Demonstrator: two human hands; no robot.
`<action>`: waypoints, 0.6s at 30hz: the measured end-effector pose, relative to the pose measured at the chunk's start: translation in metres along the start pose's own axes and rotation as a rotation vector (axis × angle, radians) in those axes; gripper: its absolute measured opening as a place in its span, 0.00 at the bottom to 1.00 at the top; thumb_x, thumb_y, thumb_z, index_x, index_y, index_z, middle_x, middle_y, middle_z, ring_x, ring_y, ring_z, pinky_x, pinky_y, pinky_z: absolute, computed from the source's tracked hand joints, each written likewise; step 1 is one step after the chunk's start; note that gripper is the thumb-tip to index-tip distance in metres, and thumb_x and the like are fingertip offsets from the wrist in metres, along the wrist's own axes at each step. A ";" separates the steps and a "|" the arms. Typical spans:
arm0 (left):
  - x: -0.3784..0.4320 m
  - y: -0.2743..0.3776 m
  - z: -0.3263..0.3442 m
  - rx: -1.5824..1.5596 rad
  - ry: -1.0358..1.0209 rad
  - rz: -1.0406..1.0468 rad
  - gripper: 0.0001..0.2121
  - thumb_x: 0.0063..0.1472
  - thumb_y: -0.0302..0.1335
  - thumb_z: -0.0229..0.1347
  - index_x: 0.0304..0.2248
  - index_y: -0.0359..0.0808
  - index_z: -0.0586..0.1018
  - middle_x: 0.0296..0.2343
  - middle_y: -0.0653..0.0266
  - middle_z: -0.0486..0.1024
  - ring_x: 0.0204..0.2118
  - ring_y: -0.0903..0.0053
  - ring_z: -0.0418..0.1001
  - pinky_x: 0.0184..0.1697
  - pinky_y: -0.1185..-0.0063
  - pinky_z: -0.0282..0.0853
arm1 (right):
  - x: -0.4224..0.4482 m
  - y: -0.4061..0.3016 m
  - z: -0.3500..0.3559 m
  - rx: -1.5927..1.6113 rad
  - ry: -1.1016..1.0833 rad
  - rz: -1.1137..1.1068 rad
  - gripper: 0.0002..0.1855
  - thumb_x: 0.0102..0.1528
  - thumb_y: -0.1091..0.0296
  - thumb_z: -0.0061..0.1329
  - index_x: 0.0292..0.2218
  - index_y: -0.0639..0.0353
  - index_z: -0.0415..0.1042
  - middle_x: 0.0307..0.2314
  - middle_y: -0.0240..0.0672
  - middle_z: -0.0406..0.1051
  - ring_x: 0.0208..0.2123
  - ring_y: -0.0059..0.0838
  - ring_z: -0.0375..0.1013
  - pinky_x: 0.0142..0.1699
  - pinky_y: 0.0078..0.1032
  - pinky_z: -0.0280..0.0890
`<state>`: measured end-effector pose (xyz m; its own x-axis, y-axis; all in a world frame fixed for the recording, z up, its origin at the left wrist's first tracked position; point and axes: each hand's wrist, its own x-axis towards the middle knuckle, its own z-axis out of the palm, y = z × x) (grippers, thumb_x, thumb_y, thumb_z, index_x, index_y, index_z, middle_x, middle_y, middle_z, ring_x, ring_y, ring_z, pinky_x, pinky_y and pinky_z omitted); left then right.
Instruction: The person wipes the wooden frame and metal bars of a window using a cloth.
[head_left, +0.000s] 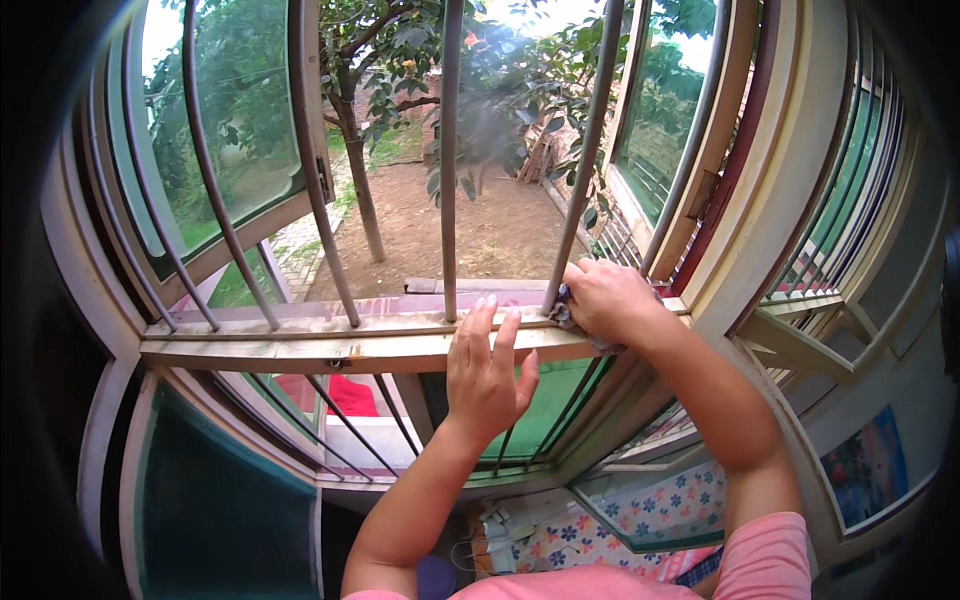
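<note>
My right hand (611, 300) is closed on a crumpled grey cloth (562, 311), at the foot of a metal window bar (587, 165) near the right end of the wooden crossbar (285, 352). The cloth shows on both sides of the hand. My left hand (486, 360) rests against the crossbar, left of the right hand, fingers pointing up and thumb apart, holding nothing. Its fingertips are close to the foot of the middle metal bar (449, 165). A small metal latch (337, 364) is on the crossbar's front face.
Vertical bars span the window. Glazed casements stand outward at left (225, 127) and right (667, 112). Below the crossbar, an open glass pane (645, 510) is near my right arm, over a flower-patterned cloth (566, 536). A dark green panel (225, 495) is at lower left.
</note>
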<state>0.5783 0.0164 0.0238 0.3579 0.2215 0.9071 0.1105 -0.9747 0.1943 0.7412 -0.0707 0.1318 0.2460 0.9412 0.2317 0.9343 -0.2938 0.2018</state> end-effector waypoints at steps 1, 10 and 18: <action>0.000 -0.001 0.003 0.013 0.012 0.004 0.26 0.51 0.31 0.58 0.50 0.33 0.68 0.50 0.46 0.62 0.52 0.52 0.62 0.56 0.62 0.58 | 0.004 0.003 0.006 0.016 0.019 0.017 0.13 0.54 0.61 0.43 0.39 0.59 0.68 0.34 0.45 0.72 0.39 0.45 0.73 0.43 0.39 0.68; -0.002 -0.005 0.014 0.170 -0.044 0.042 0.29 0.52 0.34 0.58 0.51 0.32 0.65 0.51 0.46 0.61 0.56 0.53 0.58 0.59 0.62 0.54 | 0.072 0.017 0.013 0.253 0.333 0.281 0.16 0.55 0.56 0.45 0.37 0.61 0.68 0.33 0.49 0.71 0.38 0.51 0.72 0.42 0.44 0.66; -0.003 -0.007 0.004 0.165 -0.156 -0.009 0.31 0.54 0.40 0.58 0.53 0.31 0.63 0.53 0.45 0.59 0.58 0.52 0.56 0.61 0.61 0.50 | 0.013 0.016 0.032 0.367 0.107 -0.010 0.23 0.55 0.55 0.46 0.49 0.56 0.62 0.40 0.53 0.65 0.45 0.54 0.67 0.51 0.43 0.62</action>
<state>0.5803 0.0223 0.0181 0.4936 0.2445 0.8346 0.2601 -0.9572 0.1266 0.7675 -0.0581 0.1073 0.2264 0.9153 0.3331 0.9715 -0.1872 -0.1457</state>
